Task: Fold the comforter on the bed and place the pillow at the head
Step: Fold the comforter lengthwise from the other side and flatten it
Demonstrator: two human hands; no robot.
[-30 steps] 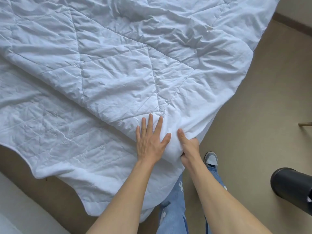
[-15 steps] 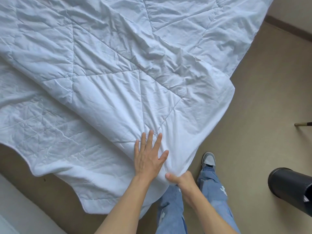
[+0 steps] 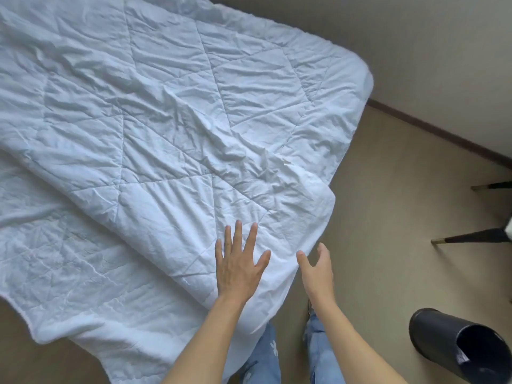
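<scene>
A white quilted comforter covers the bed, wrinkled, with an upper layer folded over a lower one that hangs off the near edge. My left hand lies flat on the folded layer near its corner, fingers spread. My right hand hovers open just beyond the comforter's right edge, thumb close to the fabric, holding nothing. No pillow is in view.
A dark round bin lies tipped on the beige floor at the lower right. Dark furniture legs with brass tips stick in from the right. A wall with a dark baseboard runs behind. My jeans show below.
My right hand has let go of the comforter corner and opened beside the edge. The view has tilted up, showing more of the bed's far corner. The left hand stays pressed flat.
</scene>
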